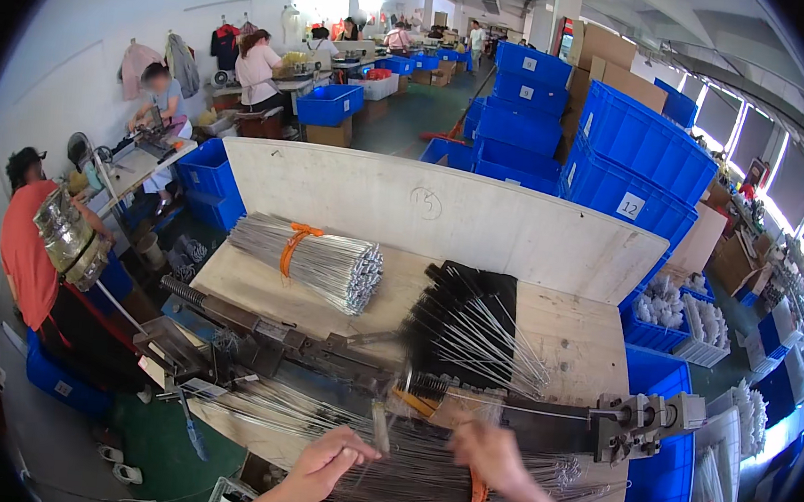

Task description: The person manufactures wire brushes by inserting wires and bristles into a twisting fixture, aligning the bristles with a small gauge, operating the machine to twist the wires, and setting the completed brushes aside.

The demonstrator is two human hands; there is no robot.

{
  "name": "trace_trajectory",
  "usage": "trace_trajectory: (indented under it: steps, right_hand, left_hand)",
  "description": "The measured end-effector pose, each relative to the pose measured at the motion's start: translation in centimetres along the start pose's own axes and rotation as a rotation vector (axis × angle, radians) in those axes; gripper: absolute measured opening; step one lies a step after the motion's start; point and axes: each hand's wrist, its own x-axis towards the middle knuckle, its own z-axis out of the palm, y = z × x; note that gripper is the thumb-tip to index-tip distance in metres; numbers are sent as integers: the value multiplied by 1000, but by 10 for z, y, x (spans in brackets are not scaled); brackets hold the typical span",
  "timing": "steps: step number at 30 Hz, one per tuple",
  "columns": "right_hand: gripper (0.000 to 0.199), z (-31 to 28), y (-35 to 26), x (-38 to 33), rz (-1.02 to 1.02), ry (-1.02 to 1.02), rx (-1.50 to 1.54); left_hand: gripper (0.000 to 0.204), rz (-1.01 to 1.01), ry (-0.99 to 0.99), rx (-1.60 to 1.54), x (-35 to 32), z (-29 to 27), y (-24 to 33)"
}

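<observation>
My left hand (328,464) is closed in a pinch in front of the machine, above a bundle of thin metal wires (314,410). What its fingers hold, if anything, is too small to make out. Just beyond its fingertips is a pale, blurred upright piece (381,427). My right hand (490,458) is smeared by motion over the same wires, near an orange tie (477,495). Across the bench runs a dark metal machine (318,362) with a coil spring at its left and a clamp block (643,426) at its right.
Behind the machine lie a bundle of wires (312,258) with an orange tie and several black-bristled brushes (481,328) on a black cloth. A wooden board (443,207) borders the bench. Blue crates (647,138) are stacked behind it. A person in red (34,250) stands at the left.
</observation>
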Motion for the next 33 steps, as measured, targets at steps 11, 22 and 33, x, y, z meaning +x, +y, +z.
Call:
trace_trajectory:
  steps: [11, 22, 33]
  right_hand:
    - [44, 124, 26, 29, -188, 42, 163]
    - [50, 113, -83, 73, -1048, 12, -647]
    - [29, -63, 0, 46, -460, 366, -899]
  left_hand:
    - [35, -375, -281, -925, -58, -35, -16]
    - [27, 436, 599, -386, -58, -108, 42]
    - [12, 146, 103, 1449, 28, -31, 37]
